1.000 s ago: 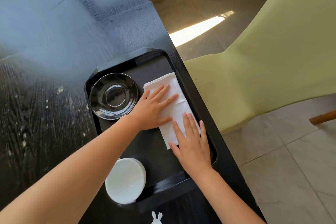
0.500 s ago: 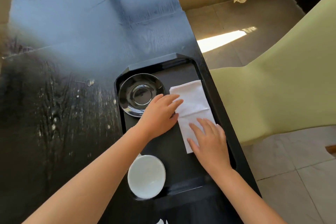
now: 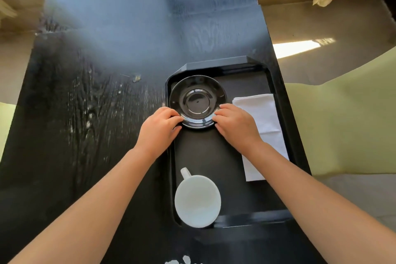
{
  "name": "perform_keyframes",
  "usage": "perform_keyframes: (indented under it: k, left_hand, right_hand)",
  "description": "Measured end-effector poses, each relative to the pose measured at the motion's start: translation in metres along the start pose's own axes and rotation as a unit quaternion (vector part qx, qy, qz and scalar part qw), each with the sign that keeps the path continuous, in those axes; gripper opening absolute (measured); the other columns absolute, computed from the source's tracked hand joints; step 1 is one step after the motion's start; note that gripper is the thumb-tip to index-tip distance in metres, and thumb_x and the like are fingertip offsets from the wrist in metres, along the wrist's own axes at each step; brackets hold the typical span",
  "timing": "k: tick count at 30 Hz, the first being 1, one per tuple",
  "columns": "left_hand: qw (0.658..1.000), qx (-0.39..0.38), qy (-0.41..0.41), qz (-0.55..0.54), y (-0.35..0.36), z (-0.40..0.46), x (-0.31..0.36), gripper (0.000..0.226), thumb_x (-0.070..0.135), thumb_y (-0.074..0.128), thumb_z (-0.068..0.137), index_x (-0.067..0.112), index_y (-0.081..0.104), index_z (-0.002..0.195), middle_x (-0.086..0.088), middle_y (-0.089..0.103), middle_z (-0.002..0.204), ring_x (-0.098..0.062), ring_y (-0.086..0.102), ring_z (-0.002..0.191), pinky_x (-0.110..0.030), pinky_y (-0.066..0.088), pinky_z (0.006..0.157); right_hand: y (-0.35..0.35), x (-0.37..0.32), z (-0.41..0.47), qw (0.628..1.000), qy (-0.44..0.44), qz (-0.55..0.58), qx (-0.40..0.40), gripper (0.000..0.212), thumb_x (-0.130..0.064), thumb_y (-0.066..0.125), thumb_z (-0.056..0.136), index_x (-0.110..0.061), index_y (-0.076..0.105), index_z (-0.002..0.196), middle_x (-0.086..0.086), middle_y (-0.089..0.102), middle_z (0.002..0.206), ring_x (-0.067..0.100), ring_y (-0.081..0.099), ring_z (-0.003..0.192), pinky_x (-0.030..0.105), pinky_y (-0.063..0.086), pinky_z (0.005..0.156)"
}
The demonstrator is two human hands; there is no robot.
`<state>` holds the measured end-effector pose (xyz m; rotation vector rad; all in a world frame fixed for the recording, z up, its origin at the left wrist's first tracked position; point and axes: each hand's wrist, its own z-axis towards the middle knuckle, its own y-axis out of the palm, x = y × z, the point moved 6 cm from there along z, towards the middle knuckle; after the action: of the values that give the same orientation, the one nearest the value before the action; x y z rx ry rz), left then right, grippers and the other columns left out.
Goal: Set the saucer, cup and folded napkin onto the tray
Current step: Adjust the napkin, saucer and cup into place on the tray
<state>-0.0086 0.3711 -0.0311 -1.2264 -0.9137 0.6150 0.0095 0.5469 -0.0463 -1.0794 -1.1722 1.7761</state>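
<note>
A black tray (image 3: 214, 156) lies along the right side of a dark table. In its far left corner sits a glossy black saucer (image 3: 197, 100). My left hand (image 3: 159, 128) pinches the saucer's near left rim and my right hand (image 3: 235, 125) pinches its near right rim. A white folded napkin (image 3: 263, 118) lies flat along the tray's right side, partly under my right forearm. A white cup (image 3: 197, 201) stands in the tray's near left corner, its handle pointing away from me.
The black wooden table (image 3: 85, 113) stretches left and far of the tray, with a bright reflection at its far end. A pale green chair (image 3: 342, 124) stands close to the table's right edge. Tiled floor shows beyond it.
Both hands have left the napkin and moved left to the saucer's near rim. The camera view has shifted, so the tray appears more centred.
</note>
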Motion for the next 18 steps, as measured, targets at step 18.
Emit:
perform_keyframes:
  k: [18]
  left_hand:
    - [0.999,0.028,0.006,-0.026,0.006,-0.021,0.011,0.014,0.014,0.076,0.074,0.01,0.074,0.087,-0.005,0.069,0.087,-0.023,0.064,0.088,-0.03,0.057,0.065]
  right_hand:
    - [-0.013,-0.004,-0.031,1.0,-0.007,0.025,-0.011,0.015,-0.01,0.077,0.073,-0.007,0.075,0.087,0.007,0.075,0.092,0.027,0.068,0.098,0.034,0.057,0.075]
